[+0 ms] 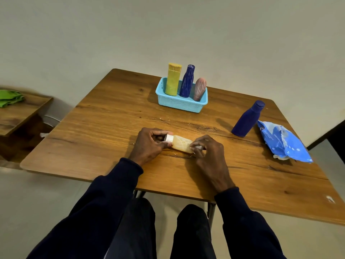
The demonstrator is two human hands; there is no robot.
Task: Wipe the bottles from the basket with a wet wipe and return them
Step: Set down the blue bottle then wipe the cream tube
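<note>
Gripping the bottle point(182, 144) by its capped end, the left hand point(149, 144) curls knuckles-up; the right hand point(209, 152) pinches a wipe point(198, 147) against its base, over the table point(112, 128).

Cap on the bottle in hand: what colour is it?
White cap, on a pale yellow translucent bottle; the head view shows it best.

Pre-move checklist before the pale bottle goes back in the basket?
1. Left hand grips pale bottle at its cap end: ok.
2. Right hand pinches wet wipe at the bottle's base: ok.
3. Bottle wiped all round: cannot tell.
4. Free slot in basket: cannot tell.
5. Dark blue bottle stands on table, outside basket: not ok.
</note>
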